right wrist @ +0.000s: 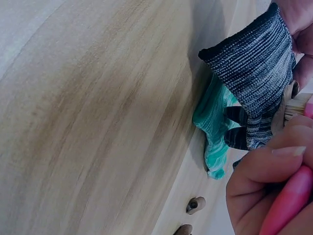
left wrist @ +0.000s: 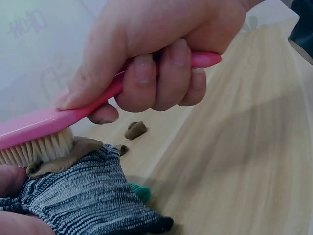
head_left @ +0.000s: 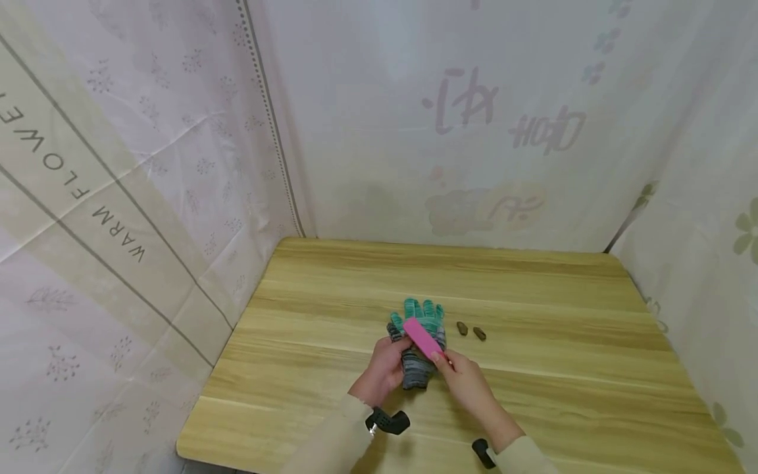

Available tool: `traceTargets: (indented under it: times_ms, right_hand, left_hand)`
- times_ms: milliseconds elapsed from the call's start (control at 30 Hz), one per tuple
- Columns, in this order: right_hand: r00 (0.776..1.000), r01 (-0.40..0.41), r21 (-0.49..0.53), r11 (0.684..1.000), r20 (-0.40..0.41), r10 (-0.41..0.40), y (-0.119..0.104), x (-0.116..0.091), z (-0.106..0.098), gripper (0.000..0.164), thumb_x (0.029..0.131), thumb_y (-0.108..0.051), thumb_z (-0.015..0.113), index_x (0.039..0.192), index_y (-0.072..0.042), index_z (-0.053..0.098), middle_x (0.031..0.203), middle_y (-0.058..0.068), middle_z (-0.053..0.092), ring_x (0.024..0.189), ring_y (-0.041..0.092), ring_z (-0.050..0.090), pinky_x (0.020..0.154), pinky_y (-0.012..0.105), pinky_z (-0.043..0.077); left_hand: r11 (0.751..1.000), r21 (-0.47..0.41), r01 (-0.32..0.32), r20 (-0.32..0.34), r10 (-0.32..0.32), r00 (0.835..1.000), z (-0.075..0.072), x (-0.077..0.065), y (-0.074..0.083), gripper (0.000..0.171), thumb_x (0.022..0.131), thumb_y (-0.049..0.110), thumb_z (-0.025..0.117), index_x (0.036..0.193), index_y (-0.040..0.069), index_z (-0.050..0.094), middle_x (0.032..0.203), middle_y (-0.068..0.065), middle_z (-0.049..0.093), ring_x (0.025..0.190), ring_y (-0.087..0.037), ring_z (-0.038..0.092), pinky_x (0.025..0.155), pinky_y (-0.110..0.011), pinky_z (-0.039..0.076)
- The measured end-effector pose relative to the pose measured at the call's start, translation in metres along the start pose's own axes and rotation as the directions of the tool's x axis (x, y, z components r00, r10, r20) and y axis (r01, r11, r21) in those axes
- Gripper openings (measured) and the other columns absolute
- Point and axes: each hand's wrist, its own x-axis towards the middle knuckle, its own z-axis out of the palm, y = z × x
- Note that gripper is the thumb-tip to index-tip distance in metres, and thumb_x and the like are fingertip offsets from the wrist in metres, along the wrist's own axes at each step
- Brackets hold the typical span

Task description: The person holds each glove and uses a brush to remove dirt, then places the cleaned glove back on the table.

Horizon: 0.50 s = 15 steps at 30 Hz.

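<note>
My left hand [head_left: 381, 372] holds a black-and-white striped knit glove [left wrist: 93, 196], its cuff tilted up off the table in the right wrist view. In my right hand [head_left: 468, 382] is a pink brush [head_left: 423, 337], fingers curled round the handle and thumb along its back. The pale bristles [left wrist: 39, 147] press on a curled brown, clay-like piece [left wrist: 68, 159] that lies on the striped glove. Beneath, a green knit glove [right wrist: 215, 127] lies on the table, its fingers pointing away from me in the head view.
Two small brown rolled pieces, one nearer [head_left: 462, 328] and one farther right [head_left: 480, 334], lie on the wooden table [head_left: 296, 316] right of the gloves. Printed fabric curtains [head_left: 367, 118] enclose the back and sides of the table.
</note>
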Motion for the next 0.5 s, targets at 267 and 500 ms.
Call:
traceTargets:
  times_ms: [267, 500]
  right_hand:
    - [1.0, 0.019, -0.016, 1.0, -0.011, -0.019, 0.0023, 0.0025, 0.0023, 0.036, 0.106, -0.038, 0.052, 0.094, -0.006, 0.062, 0.068, -0.001, 0.04, 0.062, 0.014, 0.036, 0.057, 0.027, 0.031]
    - [1.0, 0.013, -0.01, 1.0, -0.009, -0.014, 0.0027, 0.0006, 0.0, 0.035, 0.106, -0.037, 0.052, 0.091, -0.007, 0.061, 0.067, -0.001, 0.039, 0.06, 0.014, 0.036, 0.055, 0.026, 0.03]
  left_hand:
    - [1.0, 0.01, -0.005, -0.021, 0.005, 1.0, -0.0026, 0.003, 0.0036, 0.027, 0.104, 0.009, 0.055, 0.125, -0.007, 0.058, 0.111, -0.011, 0.072, 0.104, -0.017, 0.07, 0.091, -0.033, 0.058]
    - [1.0, -0.012, 0.001, -0.014, -0.001, 1.0, -0.0026, 0.0045, 0.0025, 0.015, 0.104, 0.008, 0.053, 0.116, -0.001, 0.058, 0.107, -0.009, 0.072, 0.1, -0.016, 0.07, 0.088, -0.032, 0.059]
